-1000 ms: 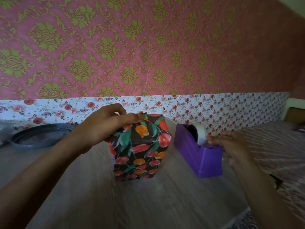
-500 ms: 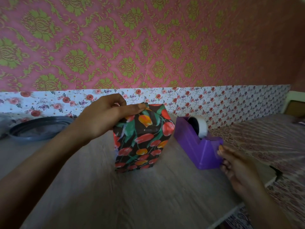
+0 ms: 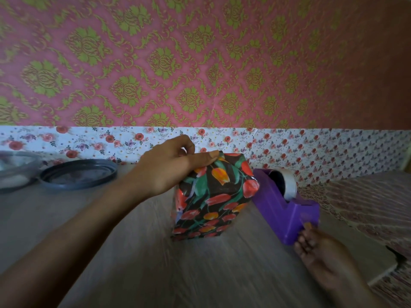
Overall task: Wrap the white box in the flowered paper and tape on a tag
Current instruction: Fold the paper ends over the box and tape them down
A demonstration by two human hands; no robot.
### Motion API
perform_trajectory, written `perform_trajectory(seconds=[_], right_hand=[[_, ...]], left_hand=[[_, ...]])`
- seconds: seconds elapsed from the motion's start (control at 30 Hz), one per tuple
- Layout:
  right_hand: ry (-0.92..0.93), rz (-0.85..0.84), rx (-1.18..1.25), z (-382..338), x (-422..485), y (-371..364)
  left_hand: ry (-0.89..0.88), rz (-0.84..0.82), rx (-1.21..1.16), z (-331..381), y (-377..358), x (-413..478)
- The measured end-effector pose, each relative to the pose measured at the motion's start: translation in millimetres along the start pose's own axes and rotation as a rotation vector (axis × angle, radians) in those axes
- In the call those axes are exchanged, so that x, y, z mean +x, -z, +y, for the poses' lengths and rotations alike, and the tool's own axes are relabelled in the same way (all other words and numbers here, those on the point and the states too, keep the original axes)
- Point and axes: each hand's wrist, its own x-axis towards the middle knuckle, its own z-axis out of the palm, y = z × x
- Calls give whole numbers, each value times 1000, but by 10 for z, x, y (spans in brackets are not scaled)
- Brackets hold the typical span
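The box (image 3: 213, 196), covered in dark paper with red and orange tulips, stands on end in the middle of the wooden table (image 3: 155, 263). My left hand (image 3: 169, 170) grips its top left edge, the thumb pressing the folded paper flat on top. Just right of the box sits a purple tape dispenser (image 3: 280, 207) with a white tape roll (image 3: 289, 185). My right hand (image 3: 318, 247) is at the dispenser's near end, fingertips pinched together on the tape end, which is faint and blurred. No tag is in view.
A dark round lid (image 3: 77, 174) lies at the back left, beside a clear container (image 3: 13, 170) at the frame's edge. The table's right edge (image 3: 378, 276) runs close behind my right hand, with patterned cloth (image 3: 367, 196) beyond. A flowered wall strip backs the table.
My right hand has moved from the top of the dispenser's cutter down and toward me, past its front end. My left hand has stayed on the box's top.
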Motion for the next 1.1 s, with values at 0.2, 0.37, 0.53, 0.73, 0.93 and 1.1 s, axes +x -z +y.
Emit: perform_trajectory(seconds=[0.2, 0.37, 0.53, 0.73, 0.93, 1.1], right_hand=[[457, -370, -53, -111, -272, -288], [885, -731, -365, -601, -643, -896], [860, -920, -657, -675, -689, -1290], [827, -893, -706, -703, -671, -1354], [827, -903, -734, -702, -646, -1387], [822, -824, -824, -737, -599, -1382]], left_hand=[[-33, -20, 20, -50, -10, 29], [-18, -81, -52, -64, -1, 49], [16, -175, -151, -59, 39, 46], [-41, -130, -141, -78, 11, 52], [-90, -95, -74, -62, -18, 17], [-107, -68, 20, -27, 9, -22]])
